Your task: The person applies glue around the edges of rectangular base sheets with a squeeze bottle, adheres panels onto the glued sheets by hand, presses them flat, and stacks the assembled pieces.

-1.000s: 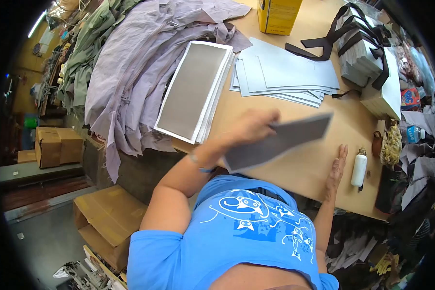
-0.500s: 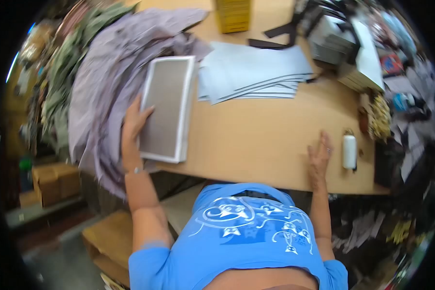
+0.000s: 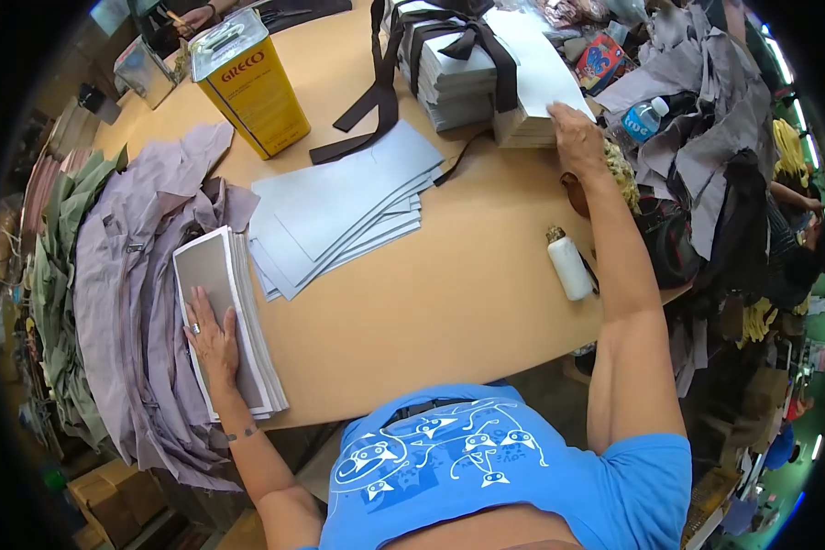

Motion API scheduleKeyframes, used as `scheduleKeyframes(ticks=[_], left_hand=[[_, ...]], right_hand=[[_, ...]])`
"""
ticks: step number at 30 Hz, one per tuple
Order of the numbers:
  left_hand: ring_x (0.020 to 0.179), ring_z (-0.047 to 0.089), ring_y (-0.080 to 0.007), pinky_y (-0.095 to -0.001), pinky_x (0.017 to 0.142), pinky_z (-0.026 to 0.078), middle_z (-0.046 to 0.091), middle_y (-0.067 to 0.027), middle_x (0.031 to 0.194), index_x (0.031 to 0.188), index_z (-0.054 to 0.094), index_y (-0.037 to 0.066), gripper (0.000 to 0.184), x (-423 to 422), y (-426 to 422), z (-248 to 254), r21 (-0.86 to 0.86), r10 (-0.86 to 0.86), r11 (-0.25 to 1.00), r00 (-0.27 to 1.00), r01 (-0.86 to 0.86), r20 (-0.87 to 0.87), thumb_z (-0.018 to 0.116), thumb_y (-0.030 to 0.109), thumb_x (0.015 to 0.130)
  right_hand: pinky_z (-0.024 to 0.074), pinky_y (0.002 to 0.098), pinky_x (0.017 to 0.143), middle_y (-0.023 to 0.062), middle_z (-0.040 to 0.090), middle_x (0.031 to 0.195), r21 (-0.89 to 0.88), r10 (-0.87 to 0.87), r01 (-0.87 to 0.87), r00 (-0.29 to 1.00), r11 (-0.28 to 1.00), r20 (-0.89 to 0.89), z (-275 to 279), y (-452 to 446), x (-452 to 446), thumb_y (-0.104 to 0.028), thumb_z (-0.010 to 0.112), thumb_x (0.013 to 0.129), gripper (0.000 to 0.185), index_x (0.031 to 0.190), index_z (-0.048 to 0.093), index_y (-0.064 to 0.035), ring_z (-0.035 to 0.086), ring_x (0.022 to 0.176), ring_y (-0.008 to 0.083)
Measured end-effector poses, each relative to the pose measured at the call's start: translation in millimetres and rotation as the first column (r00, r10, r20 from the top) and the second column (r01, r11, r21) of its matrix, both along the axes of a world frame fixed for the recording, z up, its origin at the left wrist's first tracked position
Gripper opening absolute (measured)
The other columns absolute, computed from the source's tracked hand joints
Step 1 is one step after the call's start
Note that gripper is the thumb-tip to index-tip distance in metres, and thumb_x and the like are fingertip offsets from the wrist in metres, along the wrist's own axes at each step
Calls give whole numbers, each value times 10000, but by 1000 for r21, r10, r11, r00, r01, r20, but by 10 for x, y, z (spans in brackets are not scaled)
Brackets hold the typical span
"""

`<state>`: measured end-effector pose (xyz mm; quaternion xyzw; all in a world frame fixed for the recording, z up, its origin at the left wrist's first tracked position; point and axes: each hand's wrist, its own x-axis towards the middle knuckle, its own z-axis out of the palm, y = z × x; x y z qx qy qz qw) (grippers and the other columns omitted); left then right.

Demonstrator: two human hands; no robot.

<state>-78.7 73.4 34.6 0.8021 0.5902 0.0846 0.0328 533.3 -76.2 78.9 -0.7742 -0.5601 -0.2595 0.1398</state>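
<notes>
My left hand (image 3: 213,346) lies open, fingers spread, on the top grey panel with a white border (image 3: 208,275), which tops a stack at the table's left. At the upper right my right hand (image 3: 579,142) reaches the near corner of a pile of white sheets (image 3: 545,73), its fingers pressed together on the top sheet; the thumb is hidden. Beside that pile stands a bundle of sheets (image 3: 454,82) tied with black strips. Pale blue-white sheets (image 3: 330,215) are fanned out between the hands.
A yellow tin (image 3: 258,96) stands at the back of the wooden table (image 3: 412,321). Lilac cloth (image 3: 137,284) is heaped on the left. Near the right edge are a white bottle (image 3: 570,268) and fabric scraps (image 3: 706,110). Another person's hand (image 3: 195,20) shows at the far left.
A dark panel held in my left hand a second ago is out of that hand, which now rests on the stack. My right hand has moved from the tabletop up to the white pile. The view has turned right.
</notes>
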Motion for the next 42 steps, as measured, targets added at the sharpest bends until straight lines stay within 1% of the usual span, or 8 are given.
scheduleKeyframes(ticks=[9,14,19,23,26,34,38,42], left_hand=[[1337,262,-295,-531,1085,121,377,-51,1403,1336,398,141,529,-91,-27,-58,229,-116,969,990,96,75,510,385,881],[1206,440,-296,-424,1031,296,499,-96,1290,1255,485,90,493,441,-452,309,383,-404,871,893,309,197,641,108,788],[1153,494,-224,-332,968,393,524,-108,1250,1257,476,44,425,1270,-1059,258,-223,-180,820,607,527,774,584,58,846],[1092,536,-206,-322,931,426,543,-99,1219,1248,483,46,404,1418,-1324,187,-300,-150,695,540,653,828,577,53,855],[1021,573,-237,-332,876,460,583,-114,1137,1193,516,38,372,1349,-1431,104,-404,-113,641,600,653,792,609,86,836],[958,598,-191,-300,854,480,602,-108,1073,1177,526,29,341,1302,-1501,-101,-399,-114,653,605,643,788,588,39,842],[934,610,-218,-315,842,488,604,-121,1065,1188,513,34,360,1285,-1455,-125,-388,-152,672,629,631,762,596,59,839],[1028,563,-235,-331,892,457,565,-125,1128,1240,462,52,464,1271,-1385,108,-472,-26,657,643,588,766,640,108,816]], right_hand=[[483,375,635,168,632,808,270,-62,143,956,952,-288,532,7,-57,-118,481,877,149,874,608,-40,625,756,331],[486,378,670,150,621,813,508,472,-220,762,833,-443,824,-21,-994,-88,483,879,130,906,595,-29,618,739,341],[411,444,899,162,568,1091,6,375,-433,775,901,-509,414,-103,-1864,-129,547,842,263,1094,528,-54,549,1038,300],[217,597,1022,86,223,1462,-96,76,-83,994,992,-73,76,-193,-1639,-233,640,763,617,1323,383,-206,170,1348,362],[208,616,1020,90,254,1449,109,14,5,985,994,-172,-172,-231,-1199,-185,644,726,664,1334,383,-238,198,1340,361],[157,641,1031,23,264,1456,-156,109,-47,904,987,413,-186,96,-685,-99,522,768,578,1328,411,-189,201,1359,263],[124,631,1052,50,545,1095,-252,210,-111,886,961,412,-48,206,-663,-83,502,777,210,973,574,-94,399,1231,221],[239,475,1057,65,494,665,-262,399,-337,886,904,238,418,71,-1411,-40,520,762,96,845,562,-66,588,762,217]])
